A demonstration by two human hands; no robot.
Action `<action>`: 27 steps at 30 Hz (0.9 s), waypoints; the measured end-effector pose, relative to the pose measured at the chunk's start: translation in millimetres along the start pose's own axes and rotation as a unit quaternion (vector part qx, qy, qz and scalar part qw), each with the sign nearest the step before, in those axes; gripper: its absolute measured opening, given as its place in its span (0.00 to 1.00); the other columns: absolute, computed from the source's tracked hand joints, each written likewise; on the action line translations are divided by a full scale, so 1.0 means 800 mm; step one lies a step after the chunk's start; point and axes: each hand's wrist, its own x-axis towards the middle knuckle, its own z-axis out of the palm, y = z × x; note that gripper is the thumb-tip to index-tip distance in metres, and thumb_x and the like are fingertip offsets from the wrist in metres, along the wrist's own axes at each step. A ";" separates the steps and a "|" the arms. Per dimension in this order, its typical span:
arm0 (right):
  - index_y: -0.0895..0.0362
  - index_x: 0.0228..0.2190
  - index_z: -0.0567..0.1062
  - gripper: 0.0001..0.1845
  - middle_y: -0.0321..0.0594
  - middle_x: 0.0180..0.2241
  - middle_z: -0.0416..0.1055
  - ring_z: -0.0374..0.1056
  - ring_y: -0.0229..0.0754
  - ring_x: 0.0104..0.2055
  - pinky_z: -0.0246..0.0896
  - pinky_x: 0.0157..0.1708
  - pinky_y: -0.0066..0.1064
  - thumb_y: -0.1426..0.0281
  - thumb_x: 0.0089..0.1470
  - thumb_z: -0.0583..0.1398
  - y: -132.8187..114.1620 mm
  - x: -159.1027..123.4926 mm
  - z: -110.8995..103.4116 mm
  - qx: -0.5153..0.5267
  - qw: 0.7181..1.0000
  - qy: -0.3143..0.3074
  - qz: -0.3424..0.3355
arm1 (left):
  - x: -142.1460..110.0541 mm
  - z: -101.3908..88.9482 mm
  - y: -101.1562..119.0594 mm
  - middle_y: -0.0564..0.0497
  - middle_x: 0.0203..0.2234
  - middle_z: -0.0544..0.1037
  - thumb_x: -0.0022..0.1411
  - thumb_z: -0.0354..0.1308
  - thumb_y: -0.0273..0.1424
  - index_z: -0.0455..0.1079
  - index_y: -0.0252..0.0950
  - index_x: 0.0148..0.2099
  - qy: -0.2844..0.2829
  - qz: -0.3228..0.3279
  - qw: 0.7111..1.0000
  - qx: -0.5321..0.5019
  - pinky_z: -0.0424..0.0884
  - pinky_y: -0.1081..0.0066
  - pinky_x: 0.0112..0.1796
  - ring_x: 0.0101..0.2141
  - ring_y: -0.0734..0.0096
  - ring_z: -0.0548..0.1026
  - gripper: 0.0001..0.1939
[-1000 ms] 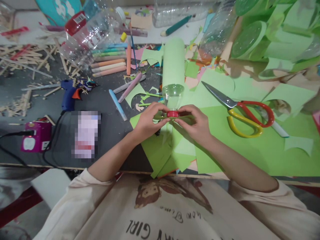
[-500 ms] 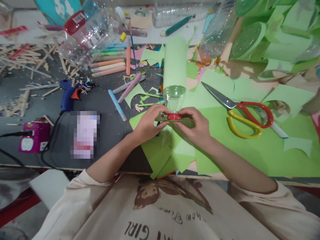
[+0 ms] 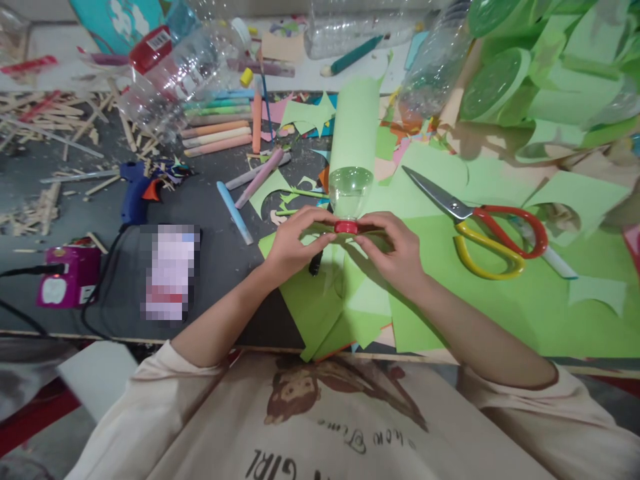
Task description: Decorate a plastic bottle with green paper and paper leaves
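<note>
In front of me a clear plastic bottle (image 3: 351,185) lies with its red cap (image 3: 346,227) towards me. Light green paper (image 3: 356,123) wraps its far part. My left hand (image 3: 295,243) is closed in a pinch at the left of the cap, and my right hand (image 3: 393,247) pinches at the right. Between their fingertips, against the cap, runs a thin piece of green paper (image 3: 373,233), seen nearly edge-on and partly hidden by the fingers. Under the hands lie green paper sheets (image 3: 365,300).
Scissors (image 3: 465,213) with red and yellow handles lie right on green paper. Leftward are a blue glue gun (image 3: 134,193), a phone (image 3: 170,270), a purple box (image 3: 70,277) with a cord, and markers (image 3: 217,133). Clear bottles (image 3: 185,73) and wooden sticks (image 3: 45,127) lie farther back.
The bottle's far end has swung slightly to the right, and its cap has lifted a little. Both hands stay at the cap, with small finger shifts.
</note>
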 end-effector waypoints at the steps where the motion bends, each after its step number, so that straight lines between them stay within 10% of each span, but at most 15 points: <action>1: 0.51 0.40 0.74 0.08 0.41 0.36 0.77 0.74 0.43 0.38 0.76 0.36 0.39 0.65 0.57 0.61 0.000 0.001 0.000 -0.003 1.000 -0.002 0.000 | 0.000 0.000 0.000 0.50 0.38 0.80 0.59 0.61 0.29 0.73 0.39 0.43 -0.003 -0.005 1.000 0.009 0.74 0.68 0.43 0.41 0.68 0.78 0.08; 8: 0.50 0.37 0.74 0.11 0.40 0.32 0.76 0.74 0.44 0.34 0.74 0.32 0.41 0.57 0.58 0.58 -0.004 0.004 -0.005 0.044 0.997 -0.015 -0.058 | -0.002 -0.003 0.003 0.49 0.39 0.79 0.58 0.62 0.26 0.71 0.39 0.43 -0.031 0.038 0.998 0.033 0.74 0.66 0.44 0.42 0.67 0.77 0.10; 14: 0.49 0.35 0.63 0.15 0.30 0.28 0.67 0.70 0.34 0.25 0.70 0.24 0.27 0.52 0.57 0.58 0.019 0.005 -0.006 0.198 0.955 0.079 0.205 | -0.006 0.001 0.004 0.48 0.37 0.79 0.62 0.57 0.25 0.68 0.38 0.44 -0.092 0.123 0.988 -0.012 0.72 0.59 0.52 0.41 0.68 0.77 0.08; 22: 0.48 0.44 0.68 0.27 0.41 0.48 0.72 0.70 0.49 0.51 0.70 0.50 0.46 0.46 0.48 0.61 0.033 0.010 -0.017 0.177 0.956 0.086 0.217 | -0.012 0.003 0.016 0.50 0.38 0.80 0.64 0.52 0.27 0.68 0.40 0.46 -0.180 0.177 0.967 -0.021 0.69 0.59 0.55 0.41 0.70 0.78 0.09; 27: 0.48 0.48 0.68 0.28 0.44 0.47 0.73 0.72 0.51 0.48 0.72 0.46 0.47 0.45 0.52 0.58 0.042 0.011 -0.032 0.121 0.969 0.091 0.196 | -0.004 -0.008 0.003 0.47 0.35 0.78 0.63 0.55 0.32 0.70 0.38 0.47 -0.102 0.123 0.981 0.106 0.70 0.63 0.40 0.38 0.64 0.76 0.10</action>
